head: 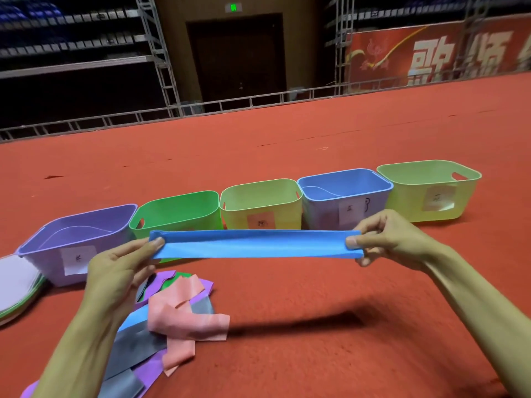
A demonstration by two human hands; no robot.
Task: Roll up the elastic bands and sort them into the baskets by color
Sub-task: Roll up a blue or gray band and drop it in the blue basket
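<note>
- A stack of flat pale discs point(14, 285) is cut off by the left frame edge and sits just beside the purple basket point(51, 262).
- The left hand point(115, 271) pinches the left end of the blue band point(255, 244) between thumb and fingers.
- Below it, a loose pile of bands point(178, 311) in pink, grey, purple, blue and green lies on the red carpet point(316, 297) and runs to the bottom edge.
- The blue band is held taut and level in the air, in front of the basket row.
- The green basket point(178, 216), yellow basket point(244, 216) and blue basket point(321, 216) stand rim to rim.
- The right hand point(385, 237) pinches the band's right end.
- The end basket point(408, 199), pale yellow, closes the row.
- Open carpet lies beyond and right of the pile.
</note>
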